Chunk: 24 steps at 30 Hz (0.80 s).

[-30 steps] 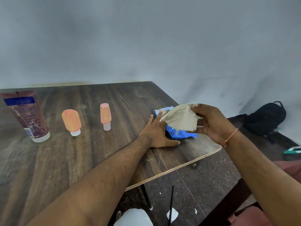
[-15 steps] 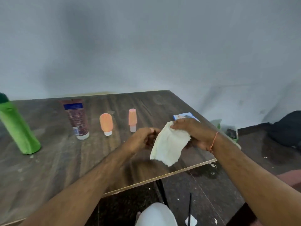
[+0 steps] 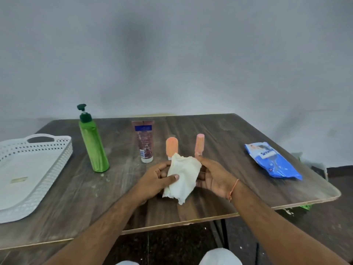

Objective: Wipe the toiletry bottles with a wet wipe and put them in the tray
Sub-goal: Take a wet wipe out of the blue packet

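Both hands, left hand (image 3: 152, 180) and right hand (image 3: 214, 178), grasp the wet wipe (image 3: 182, 176) between them above the bench (image 3: 210, 205).
Head view: two orange bottles (image 3: 172, 146) stand upright at twelve o'clock, just beyond the fingertips, equally near either hand; tray (image 3: 47, 176) lies at nine o'clock, well apart.

left arm: reaches in from lower left | left hand (image 3: 152, 180): fingers curled, thumb pinching wipe (image 3: 181, 178) | right arm: reaches in from lower right, orange thread at wrist | right hand (image 3: 214, 177): palm up, fingers holding wipe's right side
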Available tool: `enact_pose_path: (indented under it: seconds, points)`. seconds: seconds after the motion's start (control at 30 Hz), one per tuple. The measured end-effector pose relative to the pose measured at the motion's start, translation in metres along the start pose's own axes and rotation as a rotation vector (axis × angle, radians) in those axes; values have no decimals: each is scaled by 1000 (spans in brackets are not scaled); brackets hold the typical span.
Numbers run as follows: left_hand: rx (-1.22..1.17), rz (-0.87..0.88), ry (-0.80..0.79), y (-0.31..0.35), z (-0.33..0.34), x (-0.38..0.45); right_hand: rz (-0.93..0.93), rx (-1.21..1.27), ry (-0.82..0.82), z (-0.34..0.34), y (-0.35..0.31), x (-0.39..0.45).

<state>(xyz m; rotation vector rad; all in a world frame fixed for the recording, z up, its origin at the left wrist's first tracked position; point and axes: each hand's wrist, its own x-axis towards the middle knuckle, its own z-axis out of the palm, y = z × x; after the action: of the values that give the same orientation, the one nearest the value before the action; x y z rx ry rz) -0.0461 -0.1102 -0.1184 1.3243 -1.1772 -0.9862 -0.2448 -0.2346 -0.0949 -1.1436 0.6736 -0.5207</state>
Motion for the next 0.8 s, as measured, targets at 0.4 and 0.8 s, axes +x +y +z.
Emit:
enact_pose_path:
  seconds: [0.4, 0.8]
  points:
    - [-221, 49, 83, -16, -9, 2, -219, -185, -59, 19, 37, 12]
    - [-117, 144, 141, -25, -9, 2, -370, 11, -91, 11, 47, 20]
